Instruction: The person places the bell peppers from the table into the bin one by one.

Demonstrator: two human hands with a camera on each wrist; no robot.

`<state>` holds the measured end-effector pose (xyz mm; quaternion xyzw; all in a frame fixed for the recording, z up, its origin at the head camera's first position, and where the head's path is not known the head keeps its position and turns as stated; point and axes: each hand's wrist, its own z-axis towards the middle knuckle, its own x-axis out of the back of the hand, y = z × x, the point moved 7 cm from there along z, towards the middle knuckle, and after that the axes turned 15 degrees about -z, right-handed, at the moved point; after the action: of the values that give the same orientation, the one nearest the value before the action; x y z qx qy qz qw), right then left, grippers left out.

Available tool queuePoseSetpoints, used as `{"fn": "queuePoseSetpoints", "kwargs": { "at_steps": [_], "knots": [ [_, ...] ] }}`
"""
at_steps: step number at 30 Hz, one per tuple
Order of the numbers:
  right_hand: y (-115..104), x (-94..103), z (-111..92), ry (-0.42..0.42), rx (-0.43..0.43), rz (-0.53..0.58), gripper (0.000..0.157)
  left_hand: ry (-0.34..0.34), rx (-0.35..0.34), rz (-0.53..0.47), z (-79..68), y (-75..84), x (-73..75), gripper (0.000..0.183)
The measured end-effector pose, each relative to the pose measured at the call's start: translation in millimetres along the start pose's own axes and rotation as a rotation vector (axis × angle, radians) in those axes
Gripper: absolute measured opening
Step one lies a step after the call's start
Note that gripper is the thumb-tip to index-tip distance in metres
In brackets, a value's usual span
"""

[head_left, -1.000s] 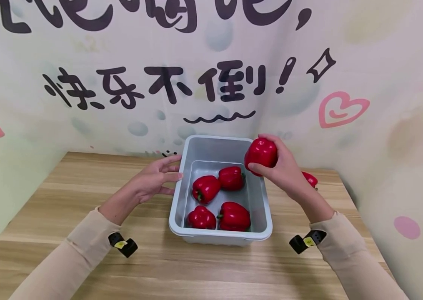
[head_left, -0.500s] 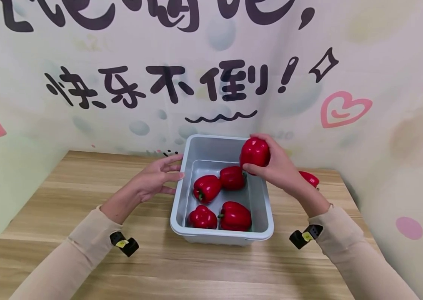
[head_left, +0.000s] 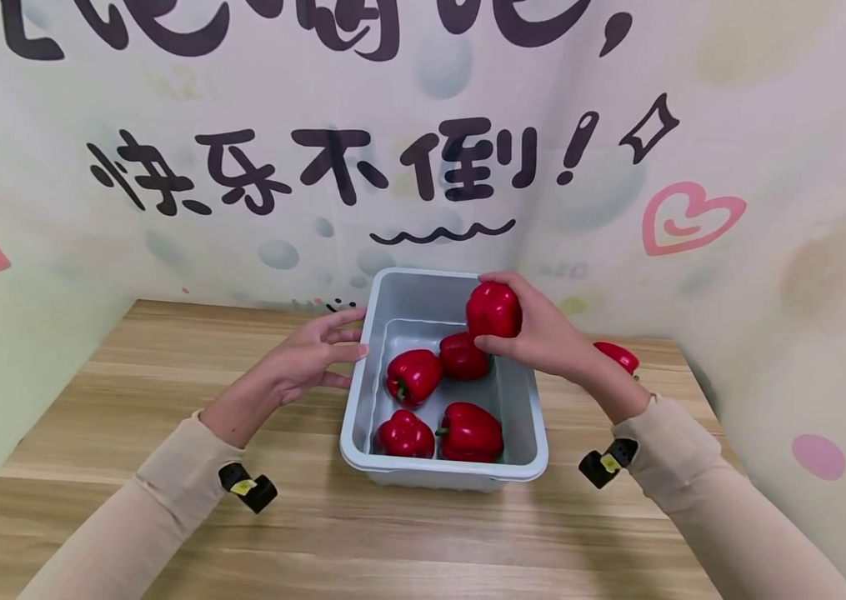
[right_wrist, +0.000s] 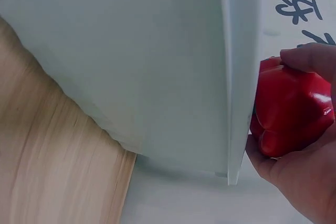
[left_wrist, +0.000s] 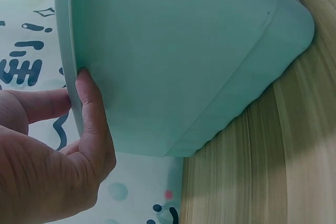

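My right hand (head_left: 543, 333) grips a red bell pepper (head_left: 493, 309) over the far right part of a grey plastic bin (head_left: 351, 429). In the right wrist view, the fingers and thumb wrap the held bell pepper (right_wrist: 294, 108) just beyond the bin's rim. My left hand (head_left: 313, 354) holds the bin's left rim; in the left wrist view, its thumb and a finger (left_wrist: 92, 106) pinch that rim from either side. Several bell peppers lie inside the bin, among them a front right one (head_left: 471, 432) and a middle one (head_left: 413, 377). The raised pepper partly covers another (head_left: 464, 356).
Another red bell pepper (head_left: 617, 357) lies on the wooden table (head_left: 257, 533) right of the bin, partly behind my right forearm. A printed cloth backdrop (head_left: 242, 250) stands right behind the table's far edge.
My right hand has carried its bell pepper leftward, from above the bin's right rim to farther inside. My left hand and the bin stay practically in place.
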<state>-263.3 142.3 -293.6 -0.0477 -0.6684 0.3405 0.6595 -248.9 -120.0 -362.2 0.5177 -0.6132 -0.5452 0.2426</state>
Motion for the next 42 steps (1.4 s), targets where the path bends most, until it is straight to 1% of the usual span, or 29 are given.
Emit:
{"fn": "queuePoseSetpoints", "kwargs": {
  "at_steps": [7,11,15,19,24,28,31,34,38,42],
  "knots": [
    [-5.5,-5.1,5.8,-0.04,0.098,-0.101,0.081,-0.005,0.004,-0.005,1.0,1.5,-2.0,0.066],
    [-12.4,-9.1,9.8,-0.082,0.155,-0.142,0.078,0.004,0.004,0.001,0.6,1.3,-0.6,0.067],
    [-17.6,-13.2,11.6,-0.121,0.187,-0.189,0.076,0.002,0.003,0.002,-0.2,1.0,0.5,0.067],
    [-20.2,-17.4,10.8,-0.161,0.198,-0.252,0.075,-0.002,0.002,-0.003,-0.2,0.8,0.2,0.066],
    [-19.4,-22.1,9.0,-0.201,0.18,-0.34,0.082,-0.001,-0.001,-0.01,-0.5,1.6,-0.3,0.067],
    [-19.4,-24.4,8.2,-0.221,0.164,-0.376,0.087,0.001,0.0,-0.007,-1.0,1.5,-0.3,0.067],
    [-22.1,-22.3,8.2,-0.209,0.165,-0.402,0.082,-0.001,0.001,-0.007,-1.3,1.3,-0.6,0.067],
    [-27.4,-16.5,8.8,-0.165,0.18,-0.411,0.073,-0.002,-0.003,-0.004,-1.6,1.3,-0.4,0.067],
    [-32.4,-10.4,8.0,-0.122,0.191,-0.39,0.063,-0.002,-0.007,0.0,-1.6,1.4,0.1,0.066],
    [-32.1,-9.4,6.0,-0.116,0.181,-0.374,0.06,-0.006,-0.008,0.002,-1.1,0.9,-0.3,0.066]
  ]
}}
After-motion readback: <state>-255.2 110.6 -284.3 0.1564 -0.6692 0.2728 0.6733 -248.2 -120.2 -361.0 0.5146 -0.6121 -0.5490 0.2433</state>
